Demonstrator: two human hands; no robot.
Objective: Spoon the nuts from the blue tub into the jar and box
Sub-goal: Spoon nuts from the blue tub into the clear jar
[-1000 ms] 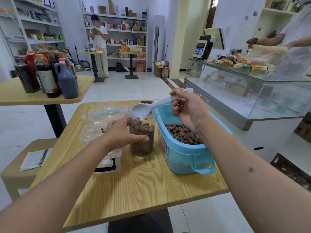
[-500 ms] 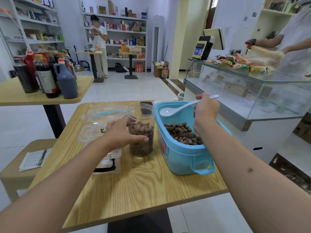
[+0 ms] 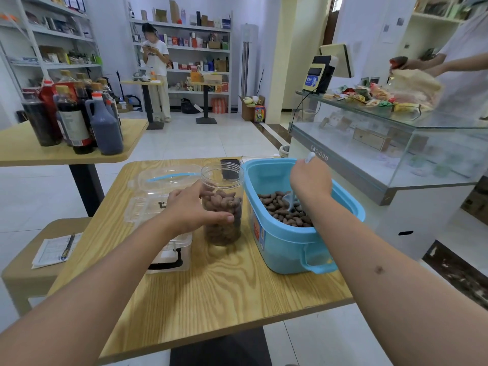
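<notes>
1. This is a small shop, with white tiled floor and goods on open display.
2. A glass display counter (image 3: 396, 143) runs along the right, with a checkout terminal (image 3: 320, 73) and a screen (image 3: 339, 59) standing on its far end.
3. Packaged snacks (image 3: 369, 97) lie heaped on the counter top, where a person (image 3: 459, 64) handles a bag.
4. White shelving (image 3: 195, 56) on the far wall and on the left holds boxes and packets.
5. A wooden desk (image 3: 52, 151) on the left carries a cluster of dark sauce bottles (image 3: 76, 117).
6. Another person (image 3: 155, 64) stands by the far shelves.
</notes>
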